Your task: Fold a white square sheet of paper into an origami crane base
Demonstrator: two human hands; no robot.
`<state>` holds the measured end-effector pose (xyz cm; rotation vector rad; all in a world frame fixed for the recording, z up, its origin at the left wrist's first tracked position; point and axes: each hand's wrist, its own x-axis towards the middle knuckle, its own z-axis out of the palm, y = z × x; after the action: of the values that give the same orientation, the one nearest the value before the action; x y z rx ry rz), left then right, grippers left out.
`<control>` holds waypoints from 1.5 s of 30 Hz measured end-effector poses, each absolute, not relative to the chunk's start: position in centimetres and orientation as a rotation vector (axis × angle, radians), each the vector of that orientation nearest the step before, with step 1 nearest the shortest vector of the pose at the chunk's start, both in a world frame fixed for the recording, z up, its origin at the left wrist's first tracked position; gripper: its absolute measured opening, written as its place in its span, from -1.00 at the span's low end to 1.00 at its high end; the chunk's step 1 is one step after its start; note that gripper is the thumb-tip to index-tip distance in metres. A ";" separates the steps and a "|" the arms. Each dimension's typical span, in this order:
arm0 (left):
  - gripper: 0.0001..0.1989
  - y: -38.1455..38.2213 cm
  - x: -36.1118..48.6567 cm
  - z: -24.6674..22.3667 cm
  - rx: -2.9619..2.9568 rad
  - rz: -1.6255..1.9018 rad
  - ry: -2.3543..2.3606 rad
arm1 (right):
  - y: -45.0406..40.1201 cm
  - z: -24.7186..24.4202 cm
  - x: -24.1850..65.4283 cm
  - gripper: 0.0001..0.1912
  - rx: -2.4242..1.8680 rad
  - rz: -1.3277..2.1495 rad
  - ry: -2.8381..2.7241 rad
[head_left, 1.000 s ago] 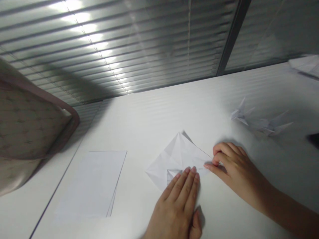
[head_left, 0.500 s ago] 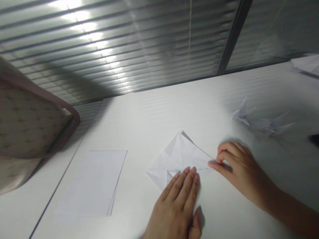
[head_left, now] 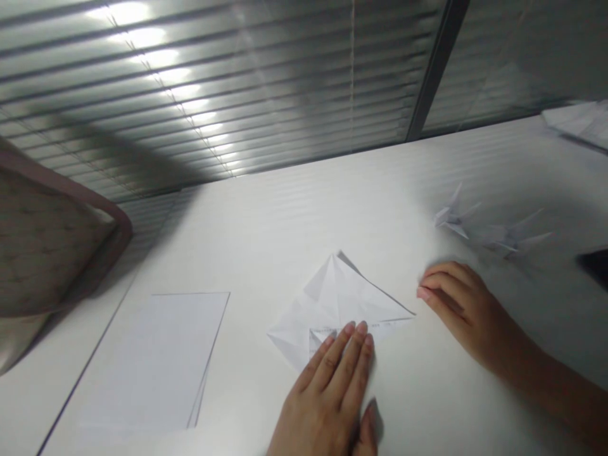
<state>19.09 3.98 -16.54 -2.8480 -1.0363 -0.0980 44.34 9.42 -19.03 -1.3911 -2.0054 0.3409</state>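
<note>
A creased white paper [head_left: 313, 297], partly folded, lies on the white table [head_left: 266, 234] with a pointed corner toward the right. My left hand [head_left: 327, 392] rests flat on its lower part, fingers stretched out, and covers some of the folds. A line of small print shows along a folded edge near the fingertips. Just right of the paper's right corner is my right hand [head_left: 460, 304], its thumb and fingertips pressed together and apart from the paper. Nothing shows between those fingertips.
White sheets [head_left: 156, 361] lie stacked at the left. Two folded paper figures [head_left: 451, 218] stand at the right, with a dark object [head_left: 593, 266] beyond. A patterned bag [head_left: 47, 240] is at the far left, and more paper [head_left: 579, 123] at the back right.
My right hand has let go of the paper's right corner and moved slightly away to the right. The whole view has shifted a little. My left hand still rests on the paper.
</note>
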 end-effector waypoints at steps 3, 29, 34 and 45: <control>-0.35 4.0 19.1 -16.7 -2.856 -0.097 -1.035 | 9.2 -18.3 44.0 -0.93 -1.373 0.405 -1.974; -0.34 3.6 19.1 -16.7 -2.875 -0.148 -1.122 | 8.8 -18.8 42.7 -0.78 -1.296 -0.005 -2.328; -0.34 3.4 19.1 -16.7 -2.915 -0.168 -1.143 | 8.7 -18.4 42.2 -0.81 -1.340 -0.061 -2.330; -0.36 3.5 19.1 -16.8 -2.956 -0.164 -1.153 | 8.9 -19.1 43.1 -0.86 -1.467 0.237 -2.172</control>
<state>19.13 3.53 -16.80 -2.9562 -1.1531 -0.1639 43.14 8.94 -19.12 -1.4673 -2.1721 0.2365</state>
